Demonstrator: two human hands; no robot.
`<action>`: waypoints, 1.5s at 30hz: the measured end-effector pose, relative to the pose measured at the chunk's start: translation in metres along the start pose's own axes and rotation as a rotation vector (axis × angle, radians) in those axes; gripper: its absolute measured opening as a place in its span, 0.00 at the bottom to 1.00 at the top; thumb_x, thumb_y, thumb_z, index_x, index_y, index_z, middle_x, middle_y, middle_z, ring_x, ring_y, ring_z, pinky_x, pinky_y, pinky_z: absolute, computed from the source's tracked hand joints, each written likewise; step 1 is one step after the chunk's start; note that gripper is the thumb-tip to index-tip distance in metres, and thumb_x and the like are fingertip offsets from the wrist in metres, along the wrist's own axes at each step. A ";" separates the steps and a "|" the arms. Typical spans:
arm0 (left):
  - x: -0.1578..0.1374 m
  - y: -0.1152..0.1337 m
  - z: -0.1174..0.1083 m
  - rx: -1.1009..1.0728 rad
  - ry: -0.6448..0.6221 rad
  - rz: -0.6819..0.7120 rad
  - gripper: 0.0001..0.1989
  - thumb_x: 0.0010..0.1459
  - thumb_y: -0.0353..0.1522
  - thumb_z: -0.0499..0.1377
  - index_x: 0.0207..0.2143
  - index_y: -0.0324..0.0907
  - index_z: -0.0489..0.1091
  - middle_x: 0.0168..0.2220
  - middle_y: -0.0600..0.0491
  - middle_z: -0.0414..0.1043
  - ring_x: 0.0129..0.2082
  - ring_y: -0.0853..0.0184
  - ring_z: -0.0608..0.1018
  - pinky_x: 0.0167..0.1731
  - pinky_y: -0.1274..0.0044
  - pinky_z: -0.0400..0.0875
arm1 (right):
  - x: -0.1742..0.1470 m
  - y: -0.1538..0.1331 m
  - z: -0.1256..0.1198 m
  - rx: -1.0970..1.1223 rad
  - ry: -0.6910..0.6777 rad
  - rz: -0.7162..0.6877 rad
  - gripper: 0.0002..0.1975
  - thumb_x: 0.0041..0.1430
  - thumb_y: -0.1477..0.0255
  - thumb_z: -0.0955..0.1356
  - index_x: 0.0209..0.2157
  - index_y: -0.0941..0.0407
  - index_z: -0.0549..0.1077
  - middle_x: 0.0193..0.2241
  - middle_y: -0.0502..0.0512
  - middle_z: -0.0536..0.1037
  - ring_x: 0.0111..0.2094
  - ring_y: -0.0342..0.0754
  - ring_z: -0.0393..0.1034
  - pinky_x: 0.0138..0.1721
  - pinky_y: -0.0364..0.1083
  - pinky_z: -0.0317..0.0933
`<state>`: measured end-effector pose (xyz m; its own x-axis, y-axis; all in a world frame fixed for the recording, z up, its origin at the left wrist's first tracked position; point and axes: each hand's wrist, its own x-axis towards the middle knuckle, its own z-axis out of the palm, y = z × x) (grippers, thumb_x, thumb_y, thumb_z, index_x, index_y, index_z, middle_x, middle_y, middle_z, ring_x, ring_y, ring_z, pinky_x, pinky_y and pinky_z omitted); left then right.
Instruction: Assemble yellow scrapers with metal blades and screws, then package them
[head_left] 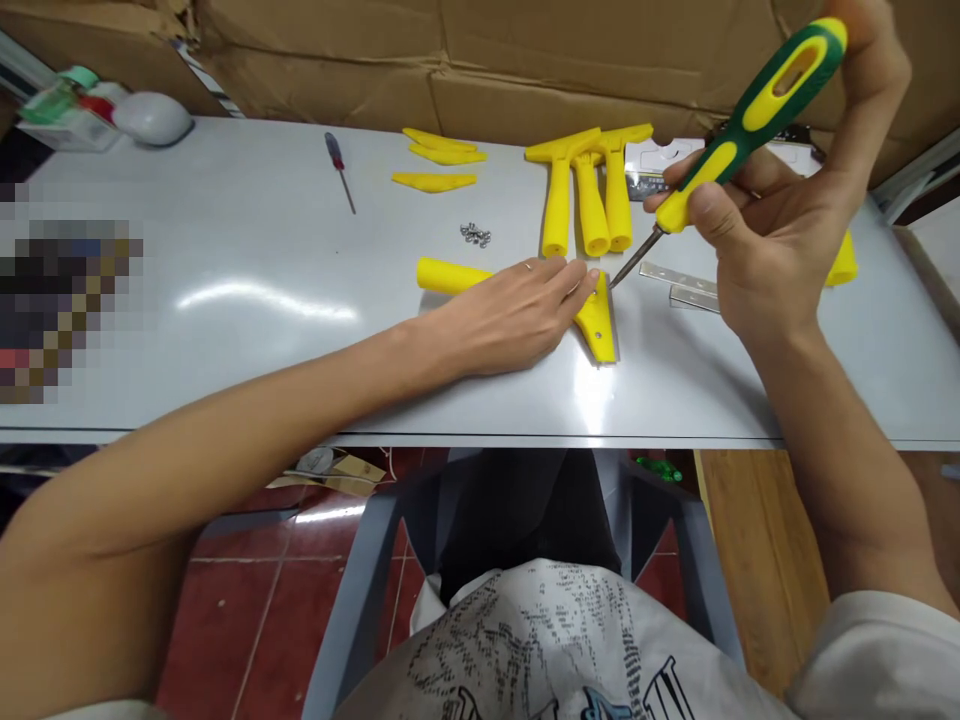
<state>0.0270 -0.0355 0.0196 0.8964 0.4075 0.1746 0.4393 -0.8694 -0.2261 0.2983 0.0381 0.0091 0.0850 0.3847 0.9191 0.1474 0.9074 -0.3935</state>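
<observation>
Under my left hand (517, 318) lies a yellow T-shaped scraper (450, 276). The fingers close over the neck by its head and hold it down; the handle sticks out to the left. A thin strip runs along the head's right edge, and a screw shows near its lower end. My right hand (780, 235) grips a green and yellow screwdriver (750, 125), tilted with its handle up to the right. Its tip is by the right edge of the scraper head; whether it touches cannot be made out. Flat metal blades (667, 278) lie beside my right hand, partly hidden by it.
Several yellow scrapers (557, 200) stand grouped at the back. Loose yellow head pieces (435, 183), a pile of small screws (475, 236) and another screwdriver (341, 172) lie left of them. Cardboard (525, 60) lines the table's (262, 240) back edge. Another yellow part (844, 262) lies far right.
</observation>
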 end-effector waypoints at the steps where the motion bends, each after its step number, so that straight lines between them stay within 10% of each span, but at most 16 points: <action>1: -0.001 -0.001 0.001 -0.023 0.002 -0.010 0.27 0.83 0.23 0.46 0.77 0.21 0.68 0.56 0.28 0.81 0.58 0.43 0.84 0.57 0.57 0.84 | 0.000 -0.005 0.000 -0.007 -0.015 -0.005 0.47 0.60 0.30 0.81 0.74 0.29 0.73 0.78 0.41 0.65 0.48 0.45 0.86 0.49 0.49 0.91; 13: -0.007 -0.011 0.001 -0.423 0.109 -0.103 0.17 0.81 0.28 0.61 0.63 0.42 0.86 0.53 0.41 0.85 0.55 0.50 0.85 0.55 0.61 0.83 | -0.008 -0.019 -0.002 0.036 -0.160 0.055 0.43 0.62 0.36 0.82 0.72 0.30 0.72 0.73 0.43 0.64 0.38 0.37 0.83 0.51 0.53 0.93; 24: -0.005 -0.019 0.003 -0.498 0.092 -0.079 0.16 0.82 0.33 0.61 0.60 0.47 0.89 0.54 0.43 0.84 0.57 0.49 0.84 0.56 0.61 0.80 | -0.008 -0.034 -0.010 0.005 -0.312 0.124 0.39 0.69 0.48 0.82 0.75 0.28 0.70 0.78 0.39 0.65 0.51 0.46 0.91 0.61 0.55 0.92; 30: -0.012 -0.048 -0.009 -0.488 0.010 0.004 0.19 0.82 0.43 0.66 0.68 0.53 0.86 0.56 0.44 0.85 0.58 0.49 0.84 0.56 0.61 0.79 | -0.013 0.047 -0.029 0.109 -0.278 0.193 0.74 0.30 0.32 0.87 0.75 0.29 0.55 0.73 0.41 0.77 0.33 0.46 0.89 0.34 0.54 0.89; 34: -0.020 -0.073 -0.027 -0.493 -0.039 0.055 0.30 0.87 0.53 0.56 0.63 0.41 0.89 0.52 0.42 0.88 0.48 0.57 0.84 0.53 0.64 0.76 | -0.012 0.079 -0.040 0.152 -0.460 0.196 0.82 0.30 0.34 0.89 0.82 0.24 0.48 0.55 0.35 0.89 0.36 0.52 0.92 0.37 0.54 0.88; 38: -0.018 -0.075 -0.037 -0.535 -0.062 -0.098 0.29 0.83 0.56 0.58 0.52 0.46 0.91 0.49 0.47 0.89 0.45 0.60 0.85 0.53 0.68 0.76 | -0.003 0.024 -0.027 0.243 -0.457 -0.094 0.49 0.63 0.45 0.85 0.74 0.07 0.57 0.62 0.26 0.88 0.47 0.48 0.94 0.47 0.53 0.90; 40: -0.015 -0.072 -0.037 -0.536 -0.058 -0.145 0.20 0.79 0.53 0.64 0.49 0.53 0.91 0.49 0.49 0.90 0.48 0.56 0.86 0.52 0.66 0.77 | 0.001 -0.025 -0.021 0.174 -0.554 0.022 0.32 0.83 0.56 0.76 0.74 0.10 0.65 0.61 0.32 0.90 0.59 0.52 0.93 0.59 0.60 0.91; 45: -0.016 -0.071 -0.034 -0.489 0.010 -0.192 0.15 0.74 0.51 0.69 0.48 0.54 0.91 0.47 0.49 0.89 0.47 0.52 0.87 0.48 0.65 0.76 | 0.010 -0.103 -0.019 -0.101 -0.631 0.285 0.39 0.89 0.67 0.70 0.71 -0.03 0.60 0.65 0.14 0.84 0.70 0.44 0.85 0.76 0.65 0.80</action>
<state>-0.0205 0.0105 0.0653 0.8006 0.5720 0.1784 0.5147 -0.8089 0.2842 0.3028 -0.0548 0.0587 -0.4498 0.6576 0.6044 0.2977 0.7484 -0.5927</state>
